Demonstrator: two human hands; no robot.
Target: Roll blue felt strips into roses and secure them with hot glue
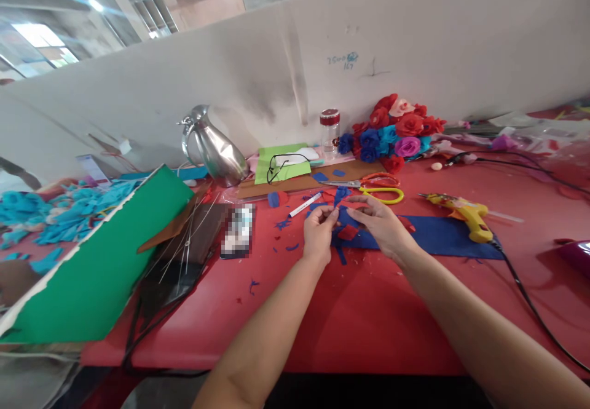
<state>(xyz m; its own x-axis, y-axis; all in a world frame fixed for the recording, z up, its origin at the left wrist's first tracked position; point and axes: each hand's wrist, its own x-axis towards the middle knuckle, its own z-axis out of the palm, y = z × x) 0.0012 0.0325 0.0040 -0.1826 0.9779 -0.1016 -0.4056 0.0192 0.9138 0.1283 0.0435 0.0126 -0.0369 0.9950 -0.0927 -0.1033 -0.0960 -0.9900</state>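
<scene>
- Pinching small blue piece between fingertips of left hand and right hand, above left part of blue strip.
- Likely to tear or crease under uneven pull.
- Liable to stain blue strip with any drip from glue gun, resting partly upon it.
- Partly hidden behind fingers, leaving blue piece's outline uncertain.
- Pixelated across phone; cut off at right edge, purple object.
</scene>
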